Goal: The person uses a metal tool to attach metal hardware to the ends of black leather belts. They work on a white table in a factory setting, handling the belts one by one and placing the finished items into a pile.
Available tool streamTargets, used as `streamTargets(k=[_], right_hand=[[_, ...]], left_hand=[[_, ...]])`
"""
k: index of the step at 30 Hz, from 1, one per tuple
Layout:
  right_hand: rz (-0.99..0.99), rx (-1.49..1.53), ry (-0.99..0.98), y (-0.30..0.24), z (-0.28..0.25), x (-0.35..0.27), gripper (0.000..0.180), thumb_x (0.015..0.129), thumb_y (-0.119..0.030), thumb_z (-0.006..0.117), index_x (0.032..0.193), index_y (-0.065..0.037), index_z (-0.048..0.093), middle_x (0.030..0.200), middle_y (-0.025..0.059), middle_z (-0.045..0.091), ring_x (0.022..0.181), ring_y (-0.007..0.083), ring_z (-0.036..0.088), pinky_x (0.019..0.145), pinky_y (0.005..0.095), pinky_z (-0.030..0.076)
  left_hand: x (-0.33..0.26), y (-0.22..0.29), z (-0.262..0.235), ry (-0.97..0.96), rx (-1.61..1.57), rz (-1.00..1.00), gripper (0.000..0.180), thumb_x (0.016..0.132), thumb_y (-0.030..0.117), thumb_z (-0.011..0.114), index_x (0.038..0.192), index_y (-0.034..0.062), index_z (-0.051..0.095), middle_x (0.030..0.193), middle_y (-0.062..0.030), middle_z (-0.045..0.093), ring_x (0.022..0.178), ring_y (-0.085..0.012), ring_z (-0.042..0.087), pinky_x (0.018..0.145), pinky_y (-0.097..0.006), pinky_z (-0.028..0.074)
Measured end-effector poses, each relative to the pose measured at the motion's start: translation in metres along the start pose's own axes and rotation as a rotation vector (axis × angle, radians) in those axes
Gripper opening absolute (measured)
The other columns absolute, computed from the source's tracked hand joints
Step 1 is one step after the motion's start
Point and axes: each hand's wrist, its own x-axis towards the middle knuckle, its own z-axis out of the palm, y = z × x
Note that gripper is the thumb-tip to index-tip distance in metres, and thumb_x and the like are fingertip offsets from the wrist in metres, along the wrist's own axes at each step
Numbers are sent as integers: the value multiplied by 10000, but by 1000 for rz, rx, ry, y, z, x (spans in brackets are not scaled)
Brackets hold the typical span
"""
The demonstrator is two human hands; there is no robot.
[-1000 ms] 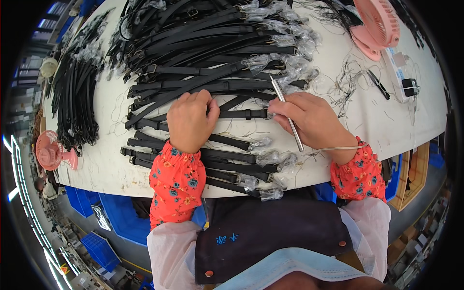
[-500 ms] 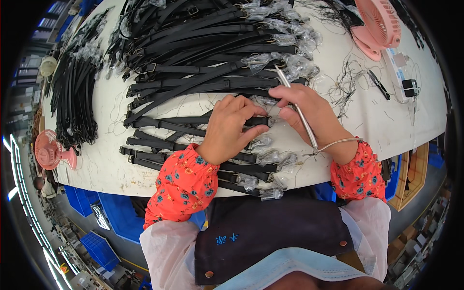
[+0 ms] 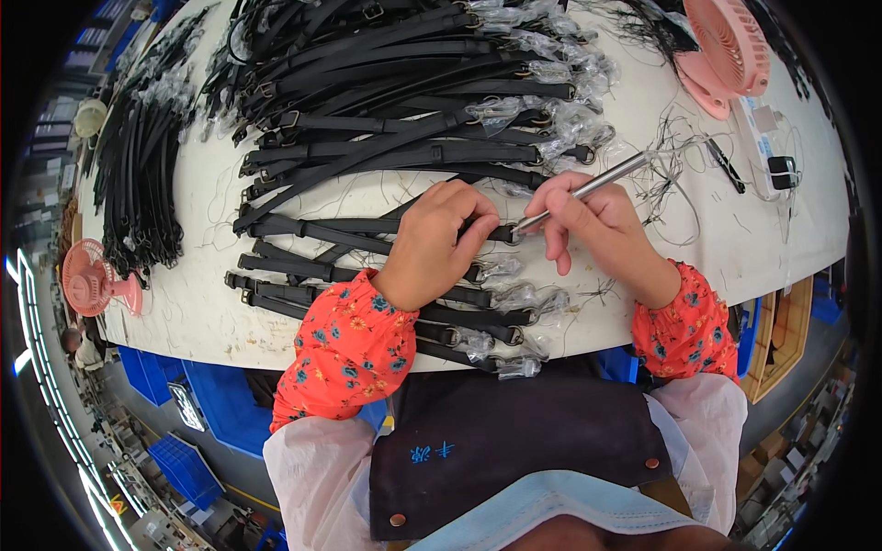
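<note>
My left hand [image 3: 439,237] is closed, with thumb and forefinger pinched on the end of a black strap [image 3: 367,241], beside a small metal ring. In my right hand [image 3: 588,220] is a slim silver pen-shaped metal tool [image 3: 608,176], held like a pen. The tool's narrow tip reaches the strap's ring end, close to my left fingertips; whether it touches cannot be made out. More black straps [image 3: 469,317] with buckles lie crosswise under and below my left hand, their right ends wrapped in clear plastic [image 3: 519,296].
A large heap of black straps [image 3: 367,69] covers the back of the white table [image 3: 303,344]. Another bundle [image 3: 142,184] lies at left. Pink fans [image 3: 730,41] stand at back right and front left. Loose threads, a black pen [image 3: 726,165] and a power strip [image 3: 761,138] lie at right.
My right hand has turned the tool, bringing its tip down to the strap end from farther back. The thumb and forefinger of my left hand have drawn together on the strap.
</note>
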Motion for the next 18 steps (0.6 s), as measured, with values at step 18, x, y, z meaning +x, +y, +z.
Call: streamTargets(k=[18], right_hand=[[43,-160,-67,7,8,1,301,1079,-286,556,1097,-6,664,738,35,664,602,68,619,534,220,481]], left_hand=[[-2,-1,-8,-85,-201,-166,78,972,75,661,951,2,643,856,-20,608,715,-81,531,644,-253,440]])
